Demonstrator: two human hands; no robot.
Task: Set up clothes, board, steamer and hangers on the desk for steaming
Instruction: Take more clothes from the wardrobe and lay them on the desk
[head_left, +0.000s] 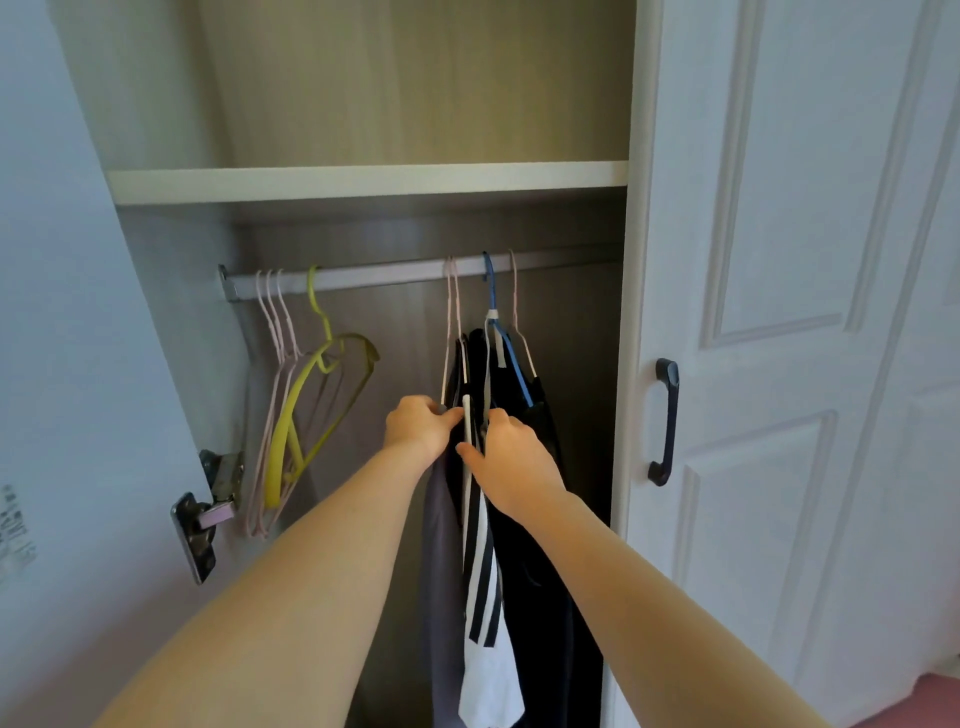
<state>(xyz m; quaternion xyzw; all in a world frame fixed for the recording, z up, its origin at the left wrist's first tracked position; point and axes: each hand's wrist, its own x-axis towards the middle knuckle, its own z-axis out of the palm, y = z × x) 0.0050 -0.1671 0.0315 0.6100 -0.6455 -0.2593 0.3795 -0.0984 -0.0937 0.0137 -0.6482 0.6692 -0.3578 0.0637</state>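
Writing: a sticker (15, 535) with dark print is showing on the inner face of the open left door (78, 364), too blurred and skewed to read. No brand is legible on the clothes.

Left hand (418, 426) is reaching into the wardrobe, fingers curled and pinching the dark fabric at the near edge of the hanging clothes (483, 519), just under the pink hangers (452, 312). Right hand (511, 462) is pressing in from the right, fingers curled into the folds of the same bunch, thumb lying across the black-and-white striped garment (483, 597); its fingertips are hidden in the cloth (grip looks firm, exact hold not visible).

The clothes are hanging from the rail (384, 275) right of centre: a grey piece (441, 571) on the left, the striped one in the middle, black items (540, 571) to the right, one on a blue hanger (498, 322).

Bare hangers are hanging at the left end of the rail: several thin pink ones (275, 322) and one yellow hanger (317, 374), well apart from the clothes.

A shelf (363, 182) is running above the rail. The right door (779, 312) is standing closed, with a dark handle (666, 421). A metal hinge (202, 519) is sitting on the left door.
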